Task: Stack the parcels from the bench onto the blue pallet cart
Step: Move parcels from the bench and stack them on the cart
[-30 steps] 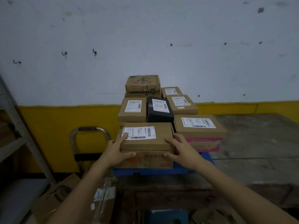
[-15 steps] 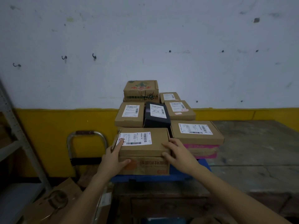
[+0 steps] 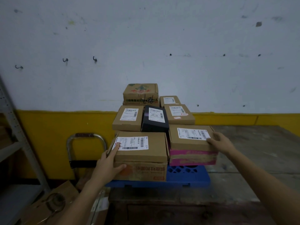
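The parcels sit stacked on the blue pallet cart (image 3: pixel 188 176), which stands at the left end of the worn wooden bench (image 3: pixel 253 153) against the yellow-banded wall. The left hand (image 3: pixel 108 163) grips the near-left corner of the front brown parcel (image 3: pixel 146 153), with the thumb pressed on the printed box (image 3: pixel 142 172) beneath it and the forefinger laid flat on the white label. The right hand (image 3: pixel 220 143) lies on the right edge of the flat labelled parcel (image 3: pixel 190 138), fingers spread and loosely curled over the lid rather than clamped; that parcel rests on a pink-taped box (image 3: pixel 193 157). Behind them stand 2 more brown cartons, a black box (image 3: pixel 154 120), and further boxes at the back. These are stiff corrugated cartons, probably light to moderate in weight, and their dry card should give good friction. The flat lids may flex if pressed in the middle, so the safest hold looks to be at opposite edges or corners, 1 hand per side. The stack seems nearly finished, with only squaring-up likely left.
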Demonstrator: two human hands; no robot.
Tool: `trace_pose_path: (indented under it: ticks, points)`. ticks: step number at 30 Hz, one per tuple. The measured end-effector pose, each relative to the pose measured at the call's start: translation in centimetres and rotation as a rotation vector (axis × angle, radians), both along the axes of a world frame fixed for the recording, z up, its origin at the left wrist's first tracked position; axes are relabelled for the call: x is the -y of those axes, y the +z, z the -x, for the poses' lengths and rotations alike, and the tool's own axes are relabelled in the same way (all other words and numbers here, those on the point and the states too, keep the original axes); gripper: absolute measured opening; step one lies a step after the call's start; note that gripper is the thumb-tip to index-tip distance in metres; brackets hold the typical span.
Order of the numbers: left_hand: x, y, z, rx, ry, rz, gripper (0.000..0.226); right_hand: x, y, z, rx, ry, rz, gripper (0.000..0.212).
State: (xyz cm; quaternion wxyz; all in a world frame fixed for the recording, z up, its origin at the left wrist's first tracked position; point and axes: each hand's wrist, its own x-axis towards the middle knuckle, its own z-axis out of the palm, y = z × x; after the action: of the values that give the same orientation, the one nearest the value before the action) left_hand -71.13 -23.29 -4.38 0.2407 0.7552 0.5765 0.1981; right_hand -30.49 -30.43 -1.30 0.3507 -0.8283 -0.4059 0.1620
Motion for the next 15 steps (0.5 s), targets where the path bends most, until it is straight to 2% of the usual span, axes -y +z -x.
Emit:
trace_pose_path:
  ticks: [5, 15]
  points:
    - [-0.02, -0.07, -0.03, -0.017, 0.011, 0.007, 0.087, -0.82, -0.31, 0.17, 0.005, -0.005, 0.014, 0.057]
    - [0.04, -0.04, 0.11, -0.020, 0.007, 0.023, 0.090, -1.16, -0.05, -0.30, 0.023, 0.011, 0.056, 0.059]
